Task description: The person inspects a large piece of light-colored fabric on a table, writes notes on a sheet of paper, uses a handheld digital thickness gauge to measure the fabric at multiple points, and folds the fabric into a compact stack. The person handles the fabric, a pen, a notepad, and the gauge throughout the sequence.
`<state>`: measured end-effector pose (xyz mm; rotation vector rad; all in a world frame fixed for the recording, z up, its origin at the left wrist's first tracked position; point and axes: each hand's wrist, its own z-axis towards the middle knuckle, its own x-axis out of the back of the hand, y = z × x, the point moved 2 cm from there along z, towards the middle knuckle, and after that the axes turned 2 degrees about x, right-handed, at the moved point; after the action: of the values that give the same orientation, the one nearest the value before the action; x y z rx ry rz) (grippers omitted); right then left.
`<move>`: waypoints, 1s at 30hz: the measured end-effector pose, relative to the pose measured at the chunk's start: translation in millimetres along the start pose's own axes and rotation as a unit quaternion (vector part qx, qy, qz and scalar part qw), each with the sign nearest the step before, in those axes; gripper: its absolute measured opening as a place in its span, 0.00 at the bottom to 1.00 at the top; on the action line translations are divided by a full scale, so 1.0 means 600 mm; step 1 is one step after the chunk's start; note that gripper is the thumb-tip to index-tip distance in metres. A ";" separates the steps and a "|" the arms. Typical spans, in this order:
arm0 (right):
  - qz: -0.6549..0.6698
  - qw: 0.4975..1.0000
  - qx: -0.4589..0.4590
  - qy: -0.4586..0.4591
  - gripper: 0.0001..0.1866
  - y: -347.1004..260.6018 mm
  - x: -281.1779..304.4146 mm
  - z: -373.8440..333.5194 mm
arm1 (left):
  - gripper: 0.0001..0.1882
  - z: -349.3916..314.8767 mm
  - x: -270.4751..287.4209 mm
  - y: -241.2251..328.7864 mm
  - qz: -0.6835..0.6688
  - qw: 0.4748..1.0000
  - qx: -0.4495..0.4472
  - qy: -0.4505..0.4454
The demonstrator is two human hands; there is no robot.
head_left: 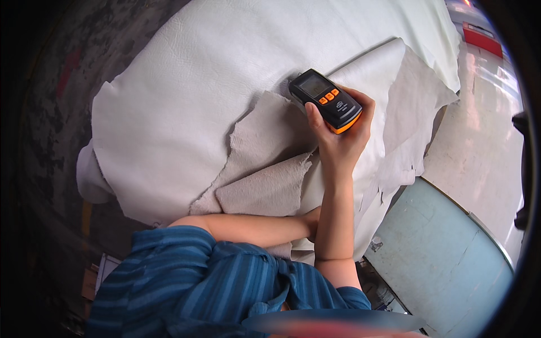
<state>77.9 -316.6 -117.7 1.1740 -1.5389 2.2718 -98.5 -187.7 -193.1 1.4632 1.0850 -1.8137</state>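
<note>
A black and orange handheld digital meter [327, 101] rests in my right hand [344, 129], with my thumb along its left side and my fingers around the other. It has a small screen and several orange buttons; its top end is close to the white leather hide [186, 101]. Folded-back flaps [265, 183] show the hide's rough, suede-like underside below the meter. My left arm crosses in front of my body, and my left hand [313, 222] is mostly hidden behind my right forearm. Its fingers do not show.
The leather lies in a broad, rounded pile with ragged edges. To the right is a pale blue surface [434, 253] with a curved metal edge, beside a pale floor [479, 141]. A dark, stained floor [53, 146] runs along the left. Something red [482, 39] sits at the far right.
</note>
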 end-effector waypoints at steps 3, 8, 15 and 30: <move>0.142 0.988 0.062 0.009 0.36 0.003 0.009 -0.006 | 0.10 -0.011 -0.001 0.012 0.308 0.950 -0.049 0.006; 0.212 0.969 0.097 0.076 0.43 -0.003 0.112 -0.060 | 0.13 0.005 -0.033 0.054 0.736 0.676 -0.011 -0.035; 0.142 0.953 0.058 0.260 0.41 -0.023 0.316 -0.282 | 0.39 0.022 -0.087 0.107 0.261 0.950 0.161 0.060; 0.100 0.961 -0.041 0.255 0.32 -0.030 0.370 -0.584 | 0.28 -0.030 -0.147 -0.032 0.466 0.868 0.159 0.071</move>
<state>-243.9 -76.7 -11.8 0.3703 -1.5665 2.3492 -83.5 -168.1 -104.5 1.8735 0.0232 -1.1948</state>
